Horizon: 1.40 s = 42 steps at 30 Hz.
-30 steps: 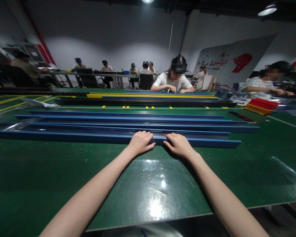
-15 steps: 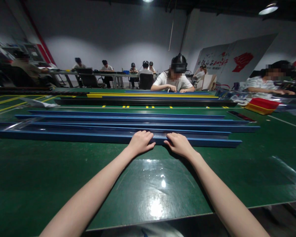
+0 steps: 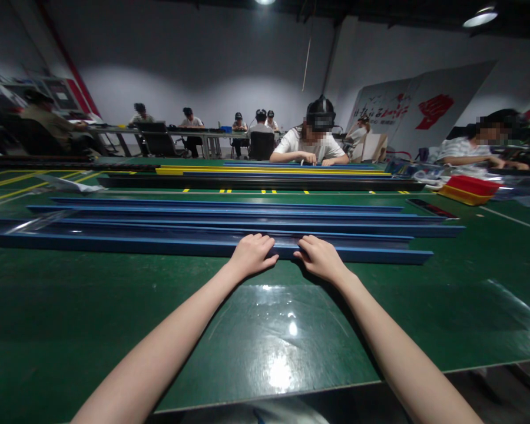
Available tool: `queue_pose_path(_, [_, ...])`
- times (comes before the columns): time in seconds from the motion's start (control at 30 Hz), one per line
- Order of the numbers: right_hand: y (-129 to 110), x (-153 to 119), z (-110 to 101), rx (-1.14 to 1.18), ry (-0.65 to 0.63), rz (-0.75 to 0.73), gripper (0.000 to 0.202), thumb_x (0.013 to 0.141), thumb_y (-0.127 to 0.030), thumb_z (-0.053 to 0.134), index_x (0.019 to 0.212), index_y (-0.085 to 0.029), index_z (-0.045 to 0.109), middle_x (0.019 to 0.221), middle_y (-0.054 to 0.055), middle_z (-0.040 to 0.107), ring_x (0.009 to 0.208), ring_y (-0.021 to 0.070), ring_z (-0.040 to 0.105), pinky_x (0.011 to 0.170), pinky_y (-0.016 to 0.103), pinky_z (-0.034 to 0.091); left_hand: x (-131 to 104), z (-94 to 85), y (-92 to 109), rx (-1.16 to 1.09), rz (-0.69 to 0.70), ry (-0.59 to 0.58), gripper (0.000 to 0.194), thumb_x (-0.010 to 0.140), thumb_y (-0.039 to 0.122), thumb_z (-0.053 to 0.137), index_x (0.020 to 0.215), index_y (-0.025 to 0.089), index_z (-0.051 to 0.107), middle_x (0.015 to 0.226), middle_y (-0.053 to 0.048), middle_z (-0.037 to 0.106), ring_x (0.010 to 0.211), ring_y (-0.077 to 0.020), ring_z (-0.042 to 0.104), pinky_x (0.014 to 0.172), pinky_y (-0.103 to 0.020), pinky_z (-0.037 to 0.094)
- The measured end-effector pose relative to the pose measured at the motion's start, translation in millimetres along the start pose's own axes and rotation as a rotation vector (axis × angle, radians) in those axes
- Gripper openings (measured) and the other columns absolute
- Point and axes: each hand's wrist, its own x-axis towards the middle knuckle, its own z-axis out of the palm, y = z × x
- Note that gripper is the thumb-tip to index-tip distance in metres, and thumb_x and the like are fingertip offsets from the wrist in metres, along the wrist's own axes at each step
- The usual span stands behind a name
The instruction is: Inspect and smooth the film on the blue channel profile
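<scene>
Work item: one long, straight, blue channel-shaped profile [image 3: 159, 246] with a smooth surface. Two parallel walls stand along a darker, glossy floor; the upper rim of the near wall shows a lighter blue. The material cannot be identified. The profile lies lengthwise on the green, glossy-topped bench [image 3: 159, 312], set back from the near edge and roughly parallel to it. Its right end is visible; its left end runs out of view.

Grip: both of my bare hands grasp the near wall of the profile. My left hand [image 3: 252, 256] and my right hand [image 3: 320, 258] each hook the fingers over the rim, thumb on the outer side. A short gap separates them. The force applied cannot be told.

Count: two hands; one gripped profile; at least two more blue profiles [image 3: 265, 222] behind it, overlapping edges preventing an exact figure. Toward the far edge of the bench: one long black bar [image 3: 256, 182]. Right of it: one red plastic bin [image 3: 472, 184] and one flat, dark, rectangular device [image 3: 431, 208].
</scene>
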Motion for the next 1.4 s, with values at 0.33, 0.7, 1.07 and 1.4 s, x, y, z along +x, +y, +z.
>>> queue_pose_path(0.33, [-0.8,1.0,-1.4,0.006,0.002,0.009,0.018,0.086,-0.031,0.043,0.081,-0.018,0.054,0.085,0.005,0.058,0.082,0.0159,0.051,0.065,0.024,0.031,-1.2,0.8,-0.3,0.005,0.0,0.002,0.025,0.081,0.041,0.046,0.081,0.017,0.053,0.078,-0.004,0.061,0.075,-0.0184,0.055,0.063,-0.03,0.038])
queue_pose_path(0.7, [-1.1,0.4,-1.2,0.007,-0.018,0.009,0.021,0.087,-0.033,0.04,0.082,-0.018,0.054,0.087,0.006,0.058,0.082,0.0162,0.05,0.065,0.024,0.031,-0.6,0.1,-0.9,-0.01,-0.004,-0.006,0.024,0.081,0.04,0.046,0.082,0.017,0.053,0.078,-0.005,0.06,0.075,-0.0184,0.055,0.064,-0.03,0.038])
queue_pose_path(1.07, [-1.4,0.0,-2.4,0.003,-0.016,-0.004,0.022,0.088,-0.034,0.038,0.084,-0.018,0.054,0.086,0.006,0.058,0.082,0.0163,0.05,0.066,0.025,0.032,-0.6,0.5,-0.1,-0.018,-0.007,-0.016,0.024,0.082,0.04,0.046,0.083,0.017,0.054,0.079,-0.005,0.061,0.076,-0.019,0.055,0.064,-0.03,0.038])
queue_pose_path(1.4, [-2.0,0.0,-3.5,0.002,-0.021,0.003,0.022,0.088,-0.034,0.039,0.083,-0.018,0.054,0.086,0.006,0.058,0.081,0.0161,0.05,0.065,0.025,0.031,-0.6,0.2,-0.4,-0.017,-0.004,-0.015,0.026,0.082,0.041,0.046,0.083,0.016,0.053,0.079,-0.005,0.061,0.076,-0.0191,0.055,0.064,-0.03,0.038])
